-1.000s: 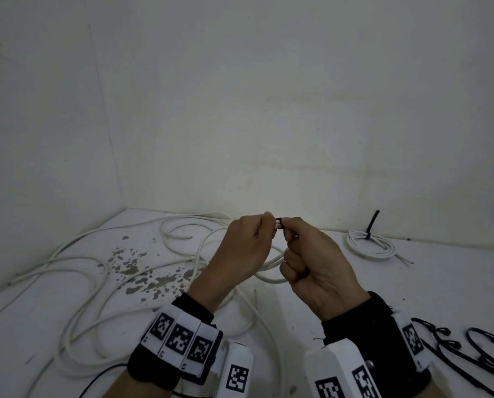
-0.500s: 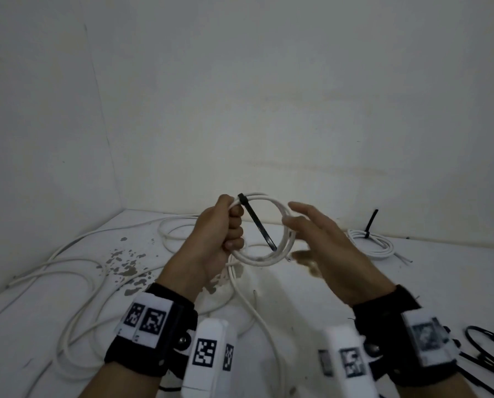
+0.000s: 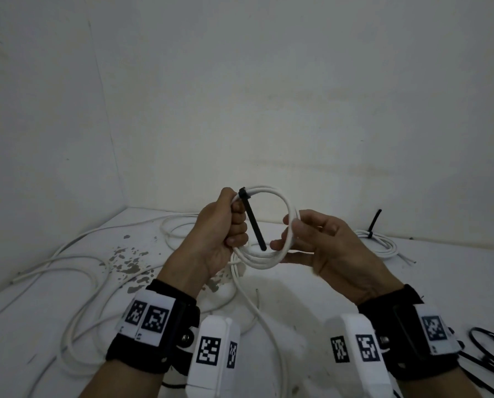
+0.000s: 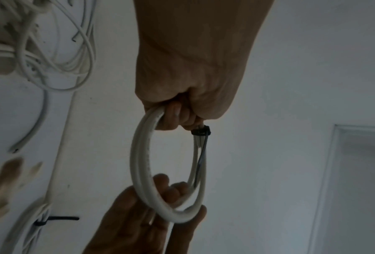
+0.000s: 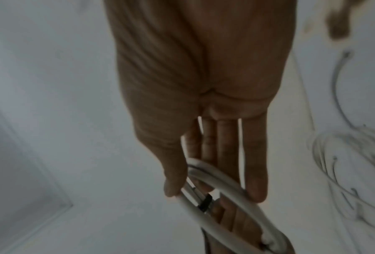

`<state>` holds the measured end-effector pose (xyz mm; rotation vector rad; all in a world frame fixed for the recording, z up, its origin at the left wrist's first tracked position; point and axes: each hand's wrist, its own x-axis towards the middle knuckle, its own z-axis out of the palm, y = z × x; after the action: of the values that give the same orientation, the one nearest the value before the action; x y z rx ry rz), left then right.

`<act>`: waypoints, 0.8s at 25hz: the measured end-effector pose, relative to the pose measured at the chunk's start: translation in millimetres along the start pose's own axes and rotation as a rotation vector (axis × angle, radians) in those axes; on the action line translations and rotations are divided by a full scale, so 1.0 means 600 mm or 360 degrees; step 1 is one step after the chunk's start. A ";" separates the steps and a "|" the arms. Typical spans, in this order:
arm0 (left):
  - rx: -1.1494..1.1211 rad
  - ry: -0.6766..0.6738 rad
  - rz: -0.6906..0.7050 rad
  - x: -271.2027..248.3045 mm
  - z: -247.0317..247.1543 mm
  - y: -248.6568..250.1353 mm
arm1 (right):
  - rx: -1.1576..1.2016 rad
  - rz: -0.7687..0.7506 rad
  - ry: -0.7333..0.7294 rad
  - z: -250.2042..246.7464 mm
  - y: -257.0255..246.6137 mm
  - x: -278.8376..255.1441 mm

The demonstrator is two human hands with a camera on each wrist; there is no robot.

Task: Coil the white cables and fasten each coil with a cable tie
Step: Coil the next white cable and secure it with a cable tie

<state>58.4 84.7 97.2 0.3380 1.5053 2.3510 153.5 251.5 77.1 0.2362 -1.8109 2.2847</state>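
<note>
My left hand grips the left side of a small white cable coil held upright above the table. A black cable tie is cinched round the coil just above that fist, and its tail hangs down across the loop. My right hand holds the coil's right side, thumb on one face and nearly straight fingers through the loop. The left wrist view shows the coil, the tie head and the right hand's fingers inside the loop. In the right wrist view the coil lies across the fingers.
A tied coil lies at the back right by the wall. Loose white cables sprawl over the stained left part of the table. One strand runs down towards me. Spare black ties lie at the right edge. Walls close off the left and the back.
Both hands were pinching the tie together. The left hand then raised and turned the coil upright, and the right hand let go of the tie and took the coil's right side.
</note>
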 end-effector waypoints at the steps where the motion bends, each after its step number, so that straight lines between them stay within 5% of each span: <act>1: 0.0006 0.0011 0.0007 0.000 0.001 0.000 | -0.0097 -0.0041 0.0090 0.007 -0.004 0.000; 9: 0.0178 0.0035 0.0154 -0.011 0.030 -0.013 | -0.1346 -0.0632 0.0932 0.041 0.035 0.012; 14: 0.0205 0.0045 0.0170 -0.016 0.043 -0.024 | -0.1651 -0.0807 0.1073 0.035 0.039 0.012; 16: 0.0197 0.0068 0.0189 -0.013 0.037 -0.019 | -0.1323 -0.0611 0.0954 0.037 0.029 0.010; 20: 0.0244 0.0059 0.0186 -0.008 0.022 -0.011 | 0.0185 0.0141 0.0513 0.047 -0.017 0.005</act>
<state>68.6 96.4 96.7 0.4323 1.7321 2.3468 153.0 226.4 94.0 -0.1890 -1.5577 2.3276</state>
